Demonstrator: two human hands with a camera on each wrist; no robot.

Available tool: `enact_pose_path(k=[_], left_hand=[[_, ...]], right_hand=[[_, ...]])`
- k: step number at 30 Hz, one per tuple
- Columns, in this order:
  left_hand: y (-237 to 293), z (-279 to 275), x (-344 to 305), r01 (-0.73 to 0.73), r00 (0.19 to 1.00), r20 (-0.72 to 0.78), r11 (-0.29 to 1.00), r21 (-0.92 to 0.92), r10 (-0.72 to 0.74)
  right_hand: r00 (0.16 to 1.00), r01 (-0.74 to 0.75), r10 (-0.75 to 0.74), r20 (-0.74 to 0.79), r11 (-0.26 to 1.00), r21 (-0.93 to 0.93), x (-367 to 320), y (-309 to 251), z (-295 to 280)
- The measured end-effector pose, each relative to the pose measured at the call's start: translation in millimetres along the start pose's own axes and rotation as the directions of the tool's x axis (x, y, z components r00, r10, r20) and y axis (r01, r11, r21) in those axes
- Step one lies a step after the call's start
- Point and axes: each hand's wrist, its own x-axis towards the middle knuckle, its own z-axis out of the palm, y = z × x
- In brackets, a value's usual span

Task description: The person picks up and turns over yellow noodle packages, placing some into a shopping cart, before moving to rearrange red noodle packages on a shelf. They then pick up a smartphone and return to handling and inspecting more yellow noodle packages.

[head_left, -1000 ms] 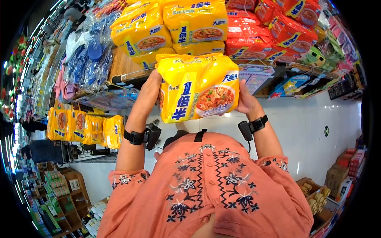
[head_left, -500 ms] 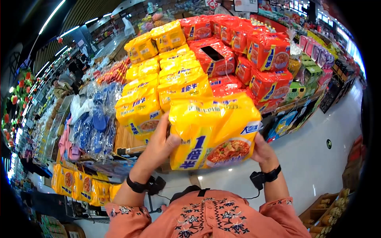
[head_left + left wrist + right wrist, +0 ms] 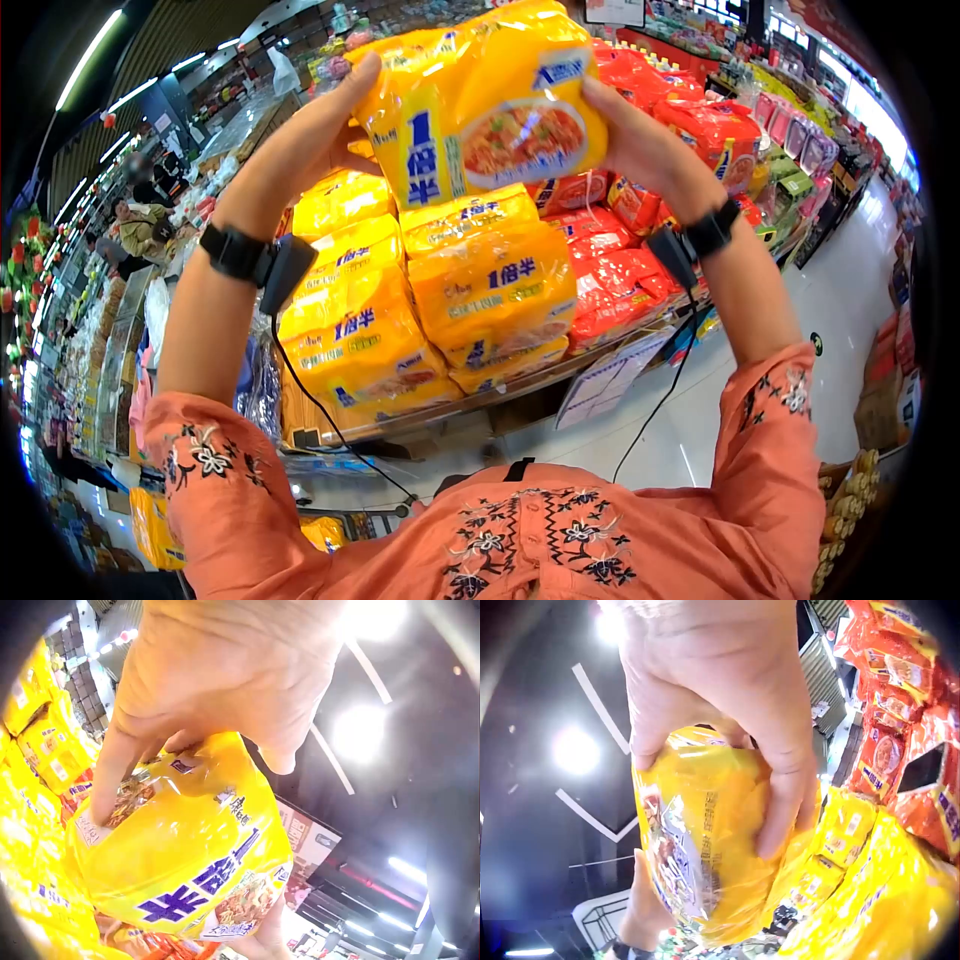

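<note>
Both hands hold a yellow noodle pack raised above the stacked yellow packs. At its left side is the left hand, and the right hand grips its right side. In the left wrist view the fingers of the left hand curl over one end of the pack, thumb on the other face. The right wrist view has the right hand clasping the opposite end of the pack between thumb and fingers.
Red noodle packs are stacked right of the yellow ones, with a dark phone lying on one. Plastic-wrapped blue goods stand at the left. More yellow packs are low at the left. White floor shows at right.
The hands have lifted the yellow pack up and forward, from in front of the display to above the yellow stack. The head view has shifted, with the display now nearer.
</note>
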Motion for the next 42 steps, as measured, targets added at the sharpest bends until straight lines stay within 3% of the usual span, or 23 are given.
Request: enact_pose_path(k=[3,8,12,15,21,23,25,27,29,30,33,38,42], left_hand=[[-29,-58,40,0.092,0.995,0.025,0.996,-0.004,-0.092],[-86,-114,79,0.155,0.983,-0.096,0.988,0.005,-0.154],[-128,-136,102,0.201,0.962,-0.176,0.978,-0.055,-0.208],[-146,-139,114,0.232,0.949,-0.196,0.968,-0.095,-0.247],[-195,-143,135,0.264,0.923,-0.244,0.952,-0.159,-0.296],[-210,-141,137,0.236,0.939,-0.217,0.959,-0.156,-0.266],[-214,-131,133,0.216,0.942,-0.251,0.974,-0.062,-0.225],[-211,-127,136,0.213,0.934,-0.275,0.973,-0.090,-0.230],[-227,-138,140,0.253,0.930,-0.249,0.963,-0.095,-0.269],[-231,-150,145,0.405,0.900,-0.155,0.913,-0.049,-0.407],[-192,-121,130,0.490,0.848,-0.155,0.861,-0.132,-0.507],[-201,-124,130,0.377,0.906,-0.144,0.914,-0.149,-0.397],[-209,-111,127,0.387,0.876,-0.277,0.918,-0.085,-0.394]], right_hand=[[0.999,-0.051,0.052,0.004,0.988,-0.148,61,3,-10],[0.965,-0.235,0.253,0.063,0.949,-0.208,155,38,-59],[0.960,-0.230,0.257,0.111,0.950,-0.213,198,60,-68],[0.966,-0.229,0.249,0.064,0.947,-0.224,221,82,-89],[0.948,-0.318,0.306,-0.087,0.911,-0.263,240,118,-112],[0.952,-0.302,0.304,-0.039,0.911,-0.280,238,129,-119],[0.944,-0.325,0.307,-0.119,0.818,-0.475,238,147,-136],[0.929,-0.367,0.317,-0.189,0.853,-0.372,236,149,-131],[0.924,-0.384,0.361,-0.129,0.865,-0.322,232,141,-130],[0.921,-0.389,0.378,-0.098,0.873,-0.293,230,138,-128],[0.926,-0.376,0.370,-0.072,0.892,-0.251,228,138,-125],[0.936,-0.352,0.335,-0.110,0.901,-0.253,238,137,-118],[0.938,-0.343,0.315,-0.142,0.899,-0.271,232,143,-111]])
